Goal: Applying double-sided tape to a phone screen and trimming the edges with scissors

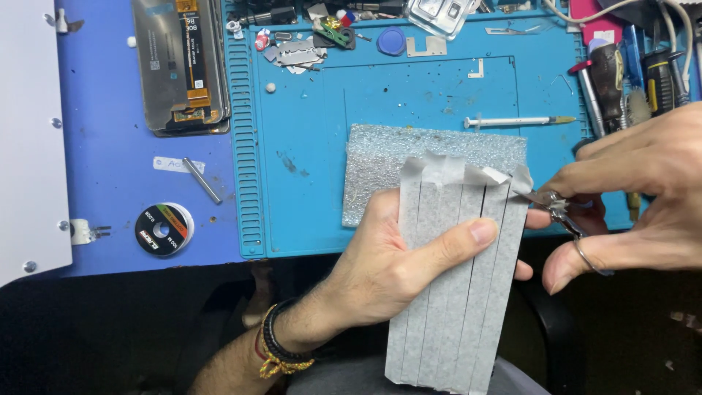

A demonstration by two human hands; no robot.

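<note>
We held the grey strip sheet (457, 285) over the mat's (307, 153) edge, left hand (398, 267) fingers clamped on it, while right hand (643, 197) fingers closed on scissors (559, 208) nipping its curled top-right corner, a cut we judged needed steadying.

One grey strip sheet (457, 292) in my left hand (387, 271), cut into five strips. One scissors (563, 212) in my right hand (643, 197). One syringe (515, 121) beyond hands. One wire spool (164, 230) far left.

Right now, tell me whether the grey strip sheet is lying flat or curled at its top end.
Curled at the top. The grey strip sheet, held by the left hand, has tips bending over where the scissors in the right hand meet it.
</note>
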